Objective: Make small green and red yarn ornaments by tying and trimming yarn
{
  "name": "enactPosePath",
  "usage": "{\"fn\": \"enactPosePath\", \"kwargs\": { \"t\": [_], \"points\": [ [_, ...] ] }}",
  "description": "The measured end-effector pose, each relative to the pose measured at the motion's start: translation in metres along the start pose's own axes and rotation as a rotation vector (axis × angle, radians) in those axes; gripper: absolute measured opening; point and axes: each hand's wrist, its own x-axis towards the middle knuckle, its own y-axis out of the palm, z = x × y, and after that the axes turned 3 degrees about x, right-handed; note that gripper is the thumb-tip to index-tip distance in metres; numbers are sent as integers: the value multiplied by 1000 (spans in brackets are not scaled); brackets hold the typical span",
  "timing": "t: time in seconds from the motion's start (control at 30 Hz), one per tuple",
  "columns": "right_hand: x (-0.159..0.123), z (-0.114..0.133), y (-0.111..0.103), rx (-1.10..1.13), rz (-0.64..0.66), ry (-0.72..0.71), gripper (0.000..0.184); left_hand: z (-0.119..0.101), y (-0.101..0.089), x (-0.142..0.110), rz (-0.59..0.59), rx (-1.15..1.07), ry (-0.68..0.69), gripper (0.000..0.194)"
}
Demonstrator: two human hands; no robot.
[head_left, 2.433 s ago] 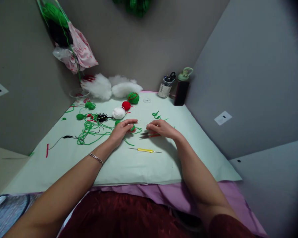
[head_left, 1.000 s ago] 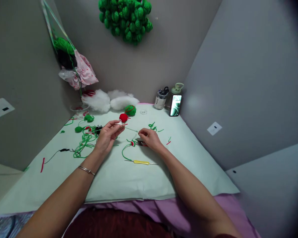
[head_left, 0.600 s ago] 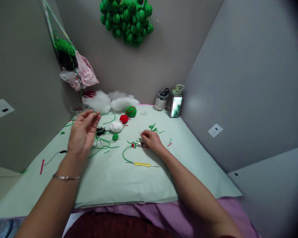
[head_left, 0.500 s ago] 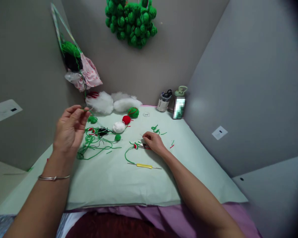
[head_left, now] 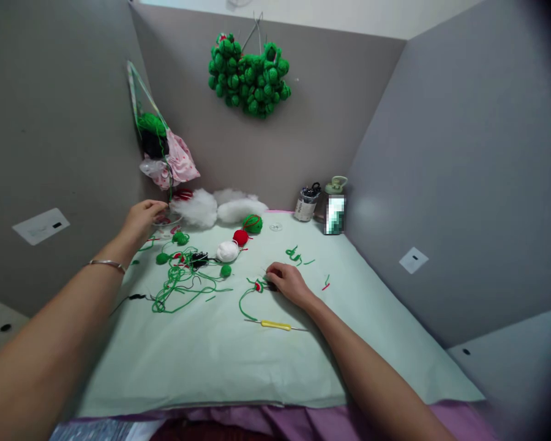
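The left hand is raised at the far left, beside the strand hanging from a pink, red-dotted bag; its thumb and fingertips are drawn together, but what is pinched there cannot be made out. The right hand is held low over the pale green table cover, its thumb and forefinger closed on a thin, needle-like object, too fine to be told clearly. Beneath the right fingers, a pair of scissors is mostly hidden. Just to the left of these, a small red, white and green crocheted piece is seen lying on the cover, and from it a green yarn tail is curved down to the yellow-handled crochet hook, which is laid nearer the front edge. Between the hands, a white yarn ball is placed beside a red yarn ball, with a green yarn ball behind and a small green crocheted ball in front. Farther left, a loose green yarn tangle is spread next to a black yarn tangle. White stuffing is heaped along the back wall, and a phone is propped against a bottle at the right.
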Motion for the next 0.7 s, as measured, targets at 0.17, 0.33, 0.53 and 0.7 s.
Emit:
{"fn": "enactPosePath", "kwargs": {
  "t": [0.17,0.33,0.53,0.7],
  "points": [
    [-1,0,0,-5,5,-7,14,2,16,26,27,-102,-119,10],
    [-2,0,-1,-39,8,-35,15,23,13,15,194,-45,-153,24],
    [-2,-1,1,-83,15,-60,16,40,14,-19,557,353,59,29],
    [-2,-2,2,-71,17,-57,16,50,34,-37,609,527,166,34]
  ]
}}
